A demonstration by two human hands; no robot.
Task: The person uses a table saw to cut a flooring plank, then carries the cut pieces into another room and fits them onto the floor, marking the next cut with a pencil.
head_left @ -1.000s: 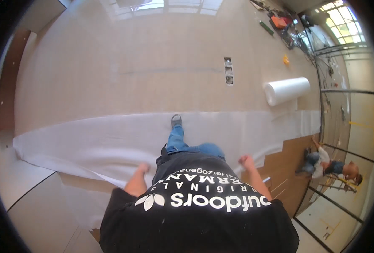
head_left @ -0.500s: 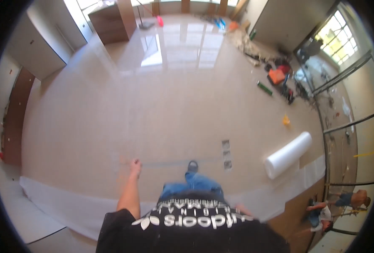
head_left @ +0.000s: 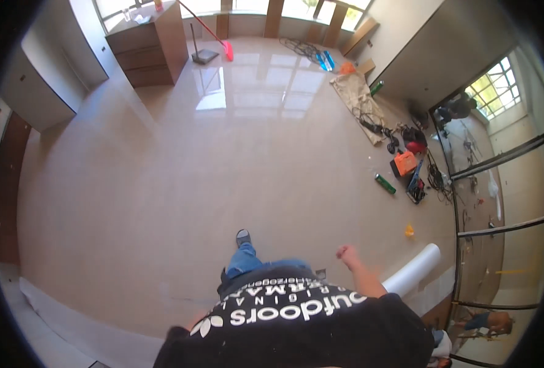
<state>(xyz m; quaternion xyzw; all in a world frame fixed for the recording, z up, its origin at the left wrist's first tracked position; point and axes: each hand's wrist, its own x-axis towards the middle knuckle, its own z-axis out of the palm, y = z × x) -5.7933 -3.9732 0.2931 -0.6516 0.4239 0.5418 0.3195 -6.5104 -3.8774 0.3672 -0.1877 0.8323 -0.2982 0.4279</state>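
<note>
Standing up over the job here, so our own black shirt fills the bottom of the view and one jeans leg with a shoe pokes out ahead. Our right hand is up in the air with the fingers curled in loosely, holding nothing; our left hand is down behind the shirt, so we can't tell what those fingers are doing. The white floor covering sheet lies flat at lower left, and its roll sits just right of our right arm. Probably best to get both hands on the roll, keep it square to the laid strip, and unroll slowly so no creases creep in. Farther out on the glossy floor there's a green can, an orange tool case, cables, then a wooden cabinet and a red-handled broom.
</note>
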